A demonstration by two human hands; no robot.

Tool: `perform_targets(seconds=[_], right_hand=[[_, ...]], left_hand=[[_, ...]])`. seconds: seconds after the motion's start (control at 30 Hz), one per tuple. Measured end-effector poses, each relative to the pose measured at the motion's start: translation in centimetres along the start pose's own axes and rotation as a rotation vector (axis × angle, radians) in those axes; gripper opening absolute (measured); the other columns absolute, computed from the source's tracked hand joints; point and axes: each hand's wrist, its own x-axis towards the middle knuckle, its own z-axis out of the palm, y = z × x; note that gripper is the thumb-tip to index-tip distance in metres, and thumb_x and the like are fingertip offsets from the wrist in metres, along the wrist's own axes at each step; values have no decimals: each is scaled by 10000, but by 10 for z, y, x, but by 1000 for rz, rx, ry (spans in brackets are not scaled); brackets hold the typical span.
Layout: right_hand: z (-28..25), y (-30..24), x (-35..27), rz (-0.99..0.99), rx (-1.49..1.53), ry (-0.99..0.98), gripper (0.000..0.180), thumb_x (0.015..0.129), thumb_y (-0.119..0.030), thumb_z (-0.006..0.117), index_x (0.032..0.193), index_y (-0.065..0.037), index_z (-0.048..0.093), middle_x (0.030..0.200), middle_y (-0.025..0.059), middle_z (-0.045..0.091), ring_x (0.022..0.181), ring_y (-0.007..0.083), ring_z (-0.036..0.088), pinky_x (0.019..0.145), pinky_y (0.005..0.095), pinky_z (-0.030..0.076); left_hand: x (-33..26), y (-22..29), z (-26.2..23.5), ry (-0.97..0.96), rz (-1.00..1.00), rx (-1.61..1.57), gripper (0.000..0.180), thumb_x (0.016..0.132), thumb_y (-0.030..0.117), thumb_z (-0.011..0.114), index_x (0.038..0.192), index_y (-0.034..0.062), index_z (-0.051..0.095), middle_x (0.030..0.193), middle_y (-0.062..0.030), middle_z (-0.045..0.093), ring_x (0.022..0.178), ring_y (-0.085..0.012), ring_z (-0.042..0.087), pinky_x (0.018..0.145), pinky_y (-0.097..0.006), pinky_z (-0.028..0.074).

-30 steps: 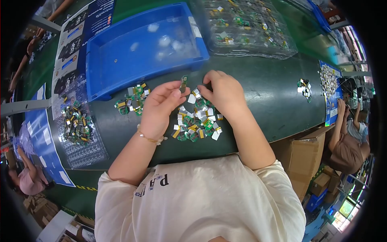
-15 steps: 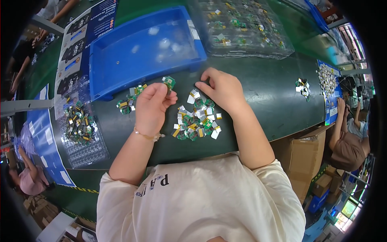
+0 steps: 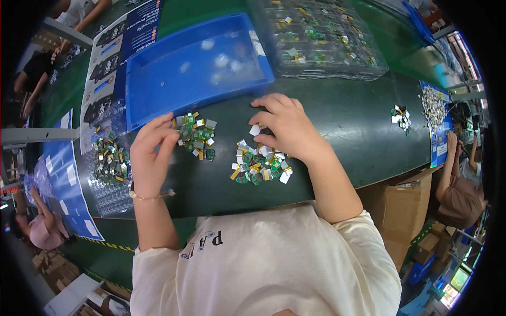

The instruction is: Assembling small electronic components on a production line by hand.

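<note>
My left hand (image 3: 150, 152) rests on the dark green table (image 3: 342, 121) with its fingertips at the left edge of a small pile of green circuit pieces (image 3: 197, 136). Nothing shows in its grip, and the fingers are slightly spread. My right hand (image 3: 284, 126) lies curled over the top of a larger pile of small green and white circuit pieces (image 3: 259, 166). Its fingertips pinch a small white piece (image 3: 255, 129) at the pile's upper edge.
A blue plastic bin (image 3: 195, 63) stands just behind both piles. Clear trays of components (image 3: 321, 37) sit at the back, and another tray with parts (image 3: 108, 163) lies at the left. A small cluster of pieces (image 3: 400, 117) lies to the right. Other people work at the edges; a cardboard box (image 3: 395, 210) stands at the lower right.
My left hand has moved left from the larger pile to the smaller pile by the bin. My right hand stayed over the larger pile.
</note>
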Motion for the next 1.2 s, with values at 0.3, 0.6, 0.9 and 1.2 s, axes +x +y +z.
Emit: perform_targets(seconds=[0.3,0.6,0.9,1.2], right_hand=[[5,-7,0,88,-58,-5,257,633,-194,752,842,-119,623,1110,16,561,1099,219,478,911,390,344],[-4,-18,7,44,111,200,273,643,-158,730,907,-155,659,846,-35,621,885,188,563,820,354,355],[7,-13,9,-111,66,360,279,670,-133,717,945,-149,666,850,-24,647,784,182,582,738,330,382],[10,-21,11,-55,63,452,270,633,-175,756,894,-142,696,901,-9,637,833,203,541,745,336,401]], left_hand=[[-7,-7,8,102,67,193,146,867,89,566,908,2,676,942,-113,664,851,-201,629,745,-289,492],[17,32,71,-459,-419,-516,186,927,158,523,927,0,621,774,-51,645,683,-87,602,625,-209,483],[9,14,93,-431,-531,-1028,130,916,134,540,918,12,586,820,-65,655,759,-126,649,667,-216,513],[-6,11,103,-315,-453,-1104,109,931,92,492,969,9,553,899,-73,647,811,-127,644,720,-241,527]])
